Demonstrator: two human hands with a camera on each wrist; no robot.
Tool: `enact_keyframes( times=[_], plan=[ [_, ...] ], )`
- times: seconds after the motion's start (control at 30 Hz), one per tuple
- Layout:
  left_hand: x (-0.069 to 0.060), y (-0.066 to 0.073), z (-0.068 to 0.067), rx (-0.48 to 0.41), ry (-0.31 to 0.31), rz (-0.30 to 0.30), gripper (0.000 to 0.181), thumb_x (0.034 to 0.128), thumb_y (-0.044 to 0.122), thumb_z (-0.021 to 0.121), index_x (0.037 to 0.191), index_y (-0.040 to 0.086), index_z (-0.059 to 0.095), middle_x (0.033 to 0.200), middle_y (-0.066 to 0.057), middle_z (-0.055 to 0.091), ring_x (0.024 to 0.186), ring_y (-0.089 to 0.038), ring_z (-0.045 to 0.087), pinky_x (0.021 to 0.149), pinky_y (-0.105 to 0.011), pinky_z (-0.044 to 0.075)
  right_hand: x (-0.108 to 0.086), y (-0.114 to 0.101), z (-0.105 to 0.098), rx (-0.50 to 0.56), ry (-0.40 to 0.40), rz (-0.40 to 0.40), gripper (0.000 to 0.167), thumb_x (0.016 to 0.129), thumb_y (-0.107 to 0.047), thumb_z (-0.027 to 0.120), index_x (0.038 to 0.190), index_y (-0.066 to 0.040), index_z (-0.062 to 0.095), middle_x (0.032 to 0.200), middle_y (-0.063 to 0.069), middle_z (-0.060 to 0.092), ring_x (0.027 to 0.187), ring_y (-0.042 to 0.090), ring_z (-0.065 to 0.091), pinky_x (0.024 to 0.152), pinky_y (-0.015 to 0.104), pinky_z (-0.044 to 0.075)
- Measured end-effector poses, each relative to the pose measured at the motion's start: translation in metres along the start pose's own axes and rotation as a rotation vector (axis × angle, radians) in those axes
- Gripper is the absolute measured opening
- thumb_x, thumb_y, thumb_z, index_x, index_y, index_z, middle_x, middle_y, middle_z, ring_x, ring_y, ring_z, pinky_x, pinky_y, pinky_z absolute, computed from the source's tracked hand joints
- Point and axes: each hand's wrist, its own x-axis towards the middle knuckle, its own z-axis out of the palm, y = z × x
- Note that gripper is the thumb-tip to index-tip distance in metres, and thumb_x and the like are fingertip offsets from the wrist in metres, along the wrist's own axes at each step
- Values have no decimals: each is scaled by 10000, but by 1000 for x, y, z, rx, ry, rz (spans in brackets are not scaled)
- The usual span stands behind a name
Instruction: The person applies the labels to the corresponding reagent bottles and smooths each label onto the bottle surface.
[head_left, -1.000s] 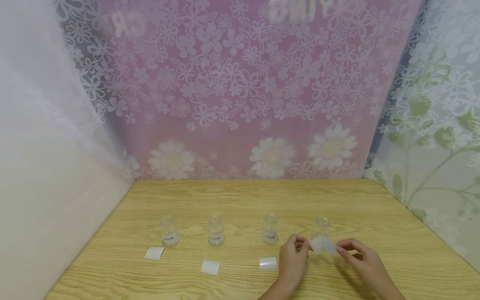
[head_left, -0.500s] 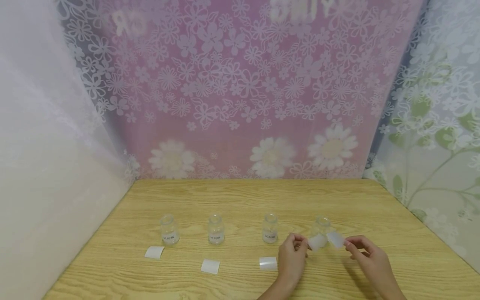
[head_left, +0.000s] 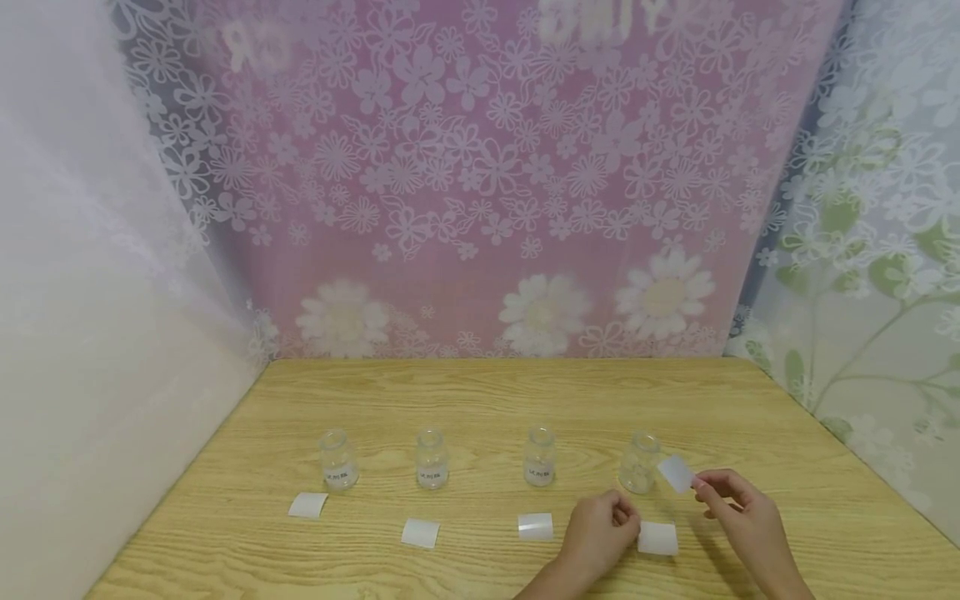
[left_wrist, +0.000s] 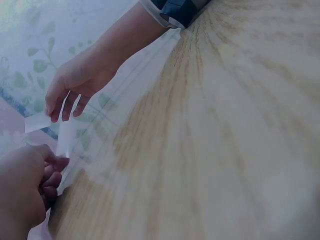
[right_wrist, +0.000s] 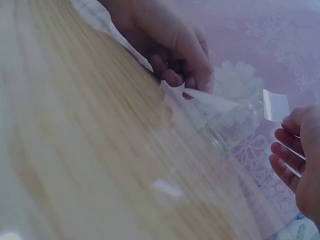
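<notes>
My left hand (head_left: pixel 603 525) pinches the edge of a small white paper square (head_left: pixel 657 538), low over the table in front of the rightmost glass bottle (head_left: pixel 638 467). Between thumb and forefinger my right hand (head_left: pixel 742 521) holds up a white label (head_left: pixel 677 473) by its lower right corner, just right of that bottle. No printing shows on the side of the label facing the head camera. In the right wrist view the left hand's paper (right_wrist: pixel 215 102) appears edge-on, apart from the label (right_wrist: pixel 275 106). The rightmost bottle shows no label in the head view.
Three more clear bottles, the left one (head_left: pixel 339 460), the second (head_left: pixel 432 460) and the third (head_left: pixel 539 458), stand in a row with printed labels. White paper squares lie before them: left (head_left: pixel 308 505), middle (head_left: pixel 420 533), right (head_left: pixel 536 527). Flowered curtains (head_left: pixel 465 167) enclose the wooden table (head_left: pixel 450 400).
The two white pieces, at first touching or overlapping, have come apart. My left hand has lowered its paper toward me and the table; my right hand has moved slightly right and up with the label.
</notes>
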Motion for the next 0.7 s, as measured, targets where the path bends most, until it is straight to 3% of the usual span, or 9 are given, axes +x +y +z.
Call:
enact_keyframes(
  times=[0.1,0.17,0.7],
  plan=[
    [0,-1,0,143,0,26,113,816,106,656,719,142,612,587,154,477,516,43,420,468,-111,371,0,1,0,0,3,-1,252,924,-247,577,968,-2,617,841,105,640,728,60,568,579,256,511],
    [0,-2,1,186,5,23,119,819,107,663,723,149,606,585,154,472,514,40,418,466,-110,369,0,1,0,-1,1,2,256,923,-251,576,971,-3,617,842,104,640,730,72,571,580,256,511],
    [1,-7,2,254,100,42,129,802,62,668,709,123,603,548,143,448,450,45,373,407,-100,331,0,3,1,-7,-1,-3,241,920,-249,582,962,-15,622,831,99,639,723,78,569,573,258,510]
  ],
)
